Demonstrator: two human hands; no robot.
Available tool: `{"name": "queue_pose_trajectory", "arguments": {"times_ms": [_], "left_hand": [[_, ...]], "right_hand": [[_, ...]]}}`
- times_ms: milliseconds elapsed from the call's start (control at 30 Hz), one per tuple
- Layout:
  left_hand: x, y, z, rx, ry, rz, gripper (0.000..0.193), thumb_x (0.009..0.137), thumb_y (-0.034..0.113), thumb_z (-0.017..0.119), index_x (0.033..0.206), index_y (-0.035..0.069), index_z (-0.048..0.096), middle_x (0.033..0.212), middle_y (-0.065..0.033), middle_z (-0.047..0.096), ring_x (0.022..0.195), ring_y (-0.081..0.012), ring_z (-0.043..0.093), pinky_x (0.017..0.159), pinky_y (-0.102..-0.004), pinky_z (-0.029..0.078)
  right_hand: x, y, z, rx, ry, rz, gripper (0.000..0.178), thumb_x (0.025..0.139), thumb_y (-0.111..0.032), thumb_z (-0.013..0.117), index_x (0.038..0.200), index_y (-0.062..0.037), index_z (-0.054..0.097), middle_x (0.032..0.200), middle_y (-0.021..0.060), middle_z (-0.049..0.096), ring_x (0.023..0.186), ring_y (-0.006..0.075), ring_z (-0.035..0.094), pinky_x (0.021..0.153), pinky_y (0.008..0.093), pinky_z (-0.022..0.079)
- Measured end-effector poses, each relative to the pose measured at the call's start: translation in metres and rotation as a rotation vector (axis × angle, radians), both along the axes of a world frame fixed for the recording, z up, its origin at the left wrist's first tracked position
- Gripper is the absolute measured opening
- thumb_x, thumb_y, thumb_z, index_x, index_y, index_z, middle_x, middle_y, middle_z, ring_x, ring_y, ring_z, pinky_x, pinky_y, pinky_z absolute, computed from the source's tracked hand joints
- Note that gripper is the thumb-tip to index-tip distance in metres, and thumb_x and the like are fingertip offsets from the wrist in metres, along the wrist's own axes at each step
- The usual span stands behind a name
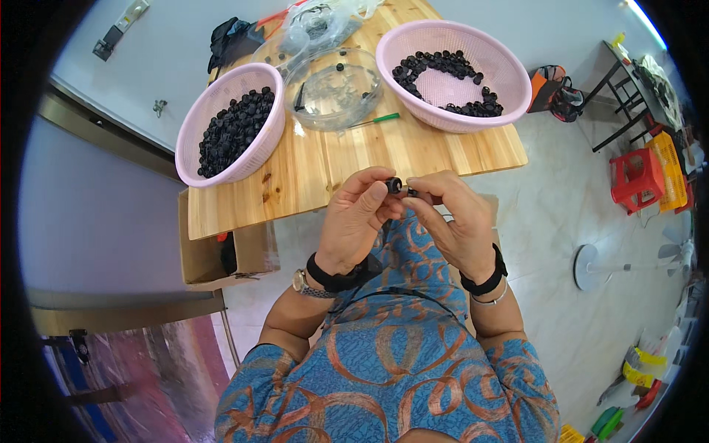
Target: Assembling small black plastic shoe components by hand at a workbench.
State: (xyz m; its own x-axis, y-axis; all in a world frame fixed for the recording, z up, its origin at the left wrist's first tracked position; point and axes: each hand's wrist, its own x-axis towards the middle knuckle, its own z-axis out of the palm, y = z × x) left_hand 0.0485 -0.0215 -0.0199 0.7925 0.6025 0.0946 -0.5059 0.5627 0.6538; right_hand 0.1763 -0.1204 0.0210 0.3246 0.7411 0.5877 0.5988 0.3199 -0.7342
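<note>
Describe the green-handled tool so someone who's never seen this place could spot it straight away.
Find the wooden table, then look between the left pink basket and the right pink basket. By the near right edge of the clear round tray lies the slim green-handled tool; its bright green sets it apart from the clear plastic and pink baskets.

The left grip (351, 223) covers part of a small black cylindrical piece (394, 184); over in the right grip (459, 220), a tinier black piece (412, 193) is partly covered, too small to make out! The pale wooden tabletop (310, 166) hides part of a brown cardboard box (196, 255), and up top the edge slices off a clear plastic bag (336, 33).
</note>
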Motion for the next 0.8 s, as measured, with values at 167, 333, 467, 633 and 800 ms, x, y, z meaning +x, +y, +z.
{"name": "queue_pose_trajectory", "arguments": {"times_ms": [167,333,467,633,800], "left_hand": [[-0.0017,0.0002,0.0032,-0.038,0.015,-0.036,0.027,0.090,0.010,0.051,0.115,0.000,0.050,0.094,-0.0099,0.061,0.079,-0.0138,0.060,0.072,-0.0244,0.052],[-0.0038,0.0027,0.0000,-0.060,0.038,-0.047,0.028,0.090,0.008,0.050,0.116,0.000,0.049,0.101,-0.0096,0.060,0.084,-0.0140,0.060,0.074,-0.0248,0.052],[-0.0035,0.0035,-0.0026,-0.070,0.037,-0.064,0.027,0.089,0.007,0.050,0.116,0.000,0.050,0.103,-0.0092,0.059,0.089,-0.0145,0.060,0.077,-0.0246,0.052],[-0.0024,0.0021,-0.0013,-0.035,0.033,-0.064,0.026,0.089,0.006,0.050,0.114,0.000,0.051,0.105,-0.0097,0.059,0.093,-0.0151,0.059,0.078,-0.0242,0.052],[-0.0009,-0.0005,0.0012,0.002,0.050,-0.047,0.026,0.088,0.004,0.050,0.113,-0.001,0.052,0.107,-0.0105,0.059,0.095,-0.0168,0.059,0.082,-0.0265,0.051]], "right_hand": [[0.0020,0.0030,-0.0028,0.014,-0.041,0.019,0.020,0.073,-0.002,0.065,0.091,-0.0019,0.057,0.078,0.0105,0.058,0.067,0.0244,0.058,0.057,0.0297,0.046],[-0.0011,0.0029,-0.0035,0.022,0.009,0.014,0.020,0.073,-0.004,0.065,0.091,-0.0019,0.057,0.078,0.0111,0.058,0.068,0.0272,0.058,0.058,0.0322,0.046],[-0.0027,0.0021,0.0010,0.028,-0.050,-0.024,0.019,0.072,-0.004,0.064,0.089,-0.0019,0.056,0.077,0.0113,0.057,0.069,0.0285,0.058,0.059,0.0341,0.047],[-0.0009,-0.0002,0.0024,0.007,-0.127,-0.037,0.018,0.073,-0.004,0.062,0.088,-0.0017,0.055,0.077,0.0112,0.056,0.071,0.0289,0.057,0.061,0.0351,0.047],[0.0002,-0.0027,0.0039,-0.010,-0.162,-0.035,0.017,0.073,-0.003,0.061,0.089,-0.0004,0.054,0.077,0.0117,0.055,0.070,0.0294,0.056,0.061,0.0361,0.047]]}}
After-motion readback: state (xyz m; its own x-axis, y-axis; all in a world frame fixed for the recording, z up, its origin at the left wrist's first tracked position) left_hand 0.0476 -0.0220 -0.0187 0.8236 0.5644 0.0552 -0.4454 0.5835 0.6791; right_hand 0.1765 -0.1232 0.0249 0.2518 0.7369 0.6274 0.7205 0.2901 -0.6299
